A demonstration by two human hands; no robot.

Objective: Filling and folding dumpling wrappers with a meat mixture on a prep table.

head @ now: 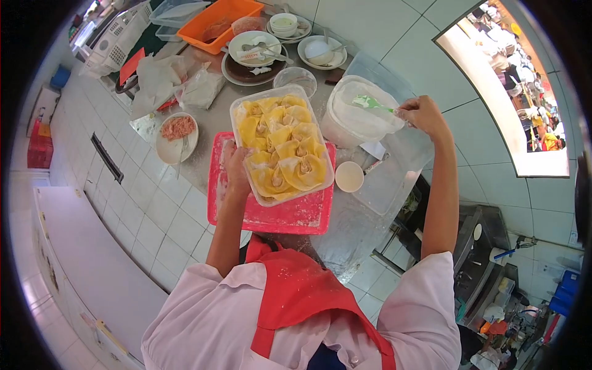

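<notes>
My left hand [236,171] grips the left side of a clear plastic container [267,202] filled with yellow folded dumplings [280,148]. The container is held over a red plastic tray [291,217] dusted with white powder. In my right hand [418,115] is the handle of a green plastic scoop [368,101], with white powder on its bowl. The scoop is over the open white tub [344,125], which is lined with a clear bag. A small pale cup [349,177] stands right of the tray. At the left, a plate [170,155] holds minced meat [178,128] and a utensil.
Stacked bowls [254,48], an orange basin [219,23] and plastic bags [199,88] crowd the table's far side. A clear plastic bin [384,185] lies at the right, by the tiled wall. A wall opening shows people beyond.
</notes>
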